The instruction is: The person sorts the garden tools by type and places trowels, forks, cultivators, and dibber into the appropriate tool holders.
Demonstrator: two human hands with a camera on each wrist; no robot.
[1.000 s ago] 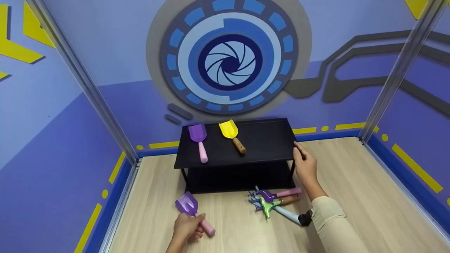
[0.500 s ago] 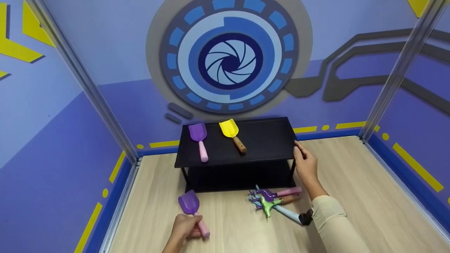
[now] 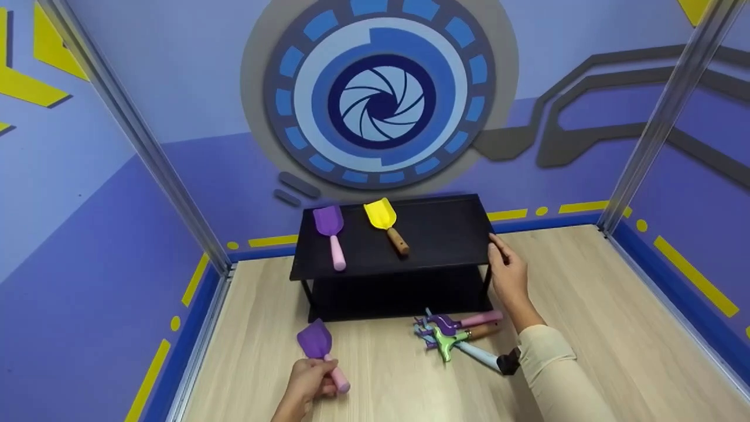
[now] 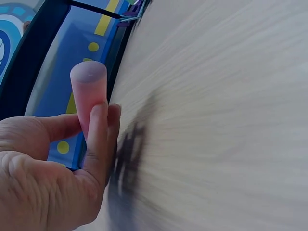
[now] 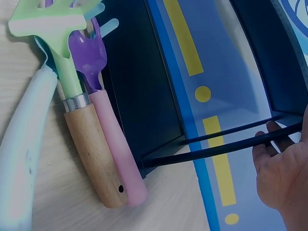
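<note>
My left hand [image 3: 307, 381] pinches the pink handle of a purple hand shovel [image 3: 316, 340] in front of the black two-tier rack [image 3: 439, 234]. The left wrist view shows thumb and fingers around that pink handle [image 4: 90, 91], just over the wood surface. At the rack's right end, my right hand [image 3: 510, 275] holds the top edge and post. Its fingers curl behind the slim black post [image 5: 216, 150] in the right wrist view. On the upper tier lie another purple shovel [image 3: 329, 221] with a pink handle and a yellow shovel [image 3: 382, 214] with a wooden handle.
In front of the rack's right side lies a pile of small rakes: a green rake [image 3: 446, 346] with a wooden handle, a purple rake [image 3: 442, 324] with a pink handle and a light blue tool [image 3: 480, 357]. The decorated wall [image 3: 205, 193] stands close behind the rack.
The left hand has turned the held shovel slightly, its scoop shifting a little right and its handle end a little left. The right hand stays at the rack.
</note>
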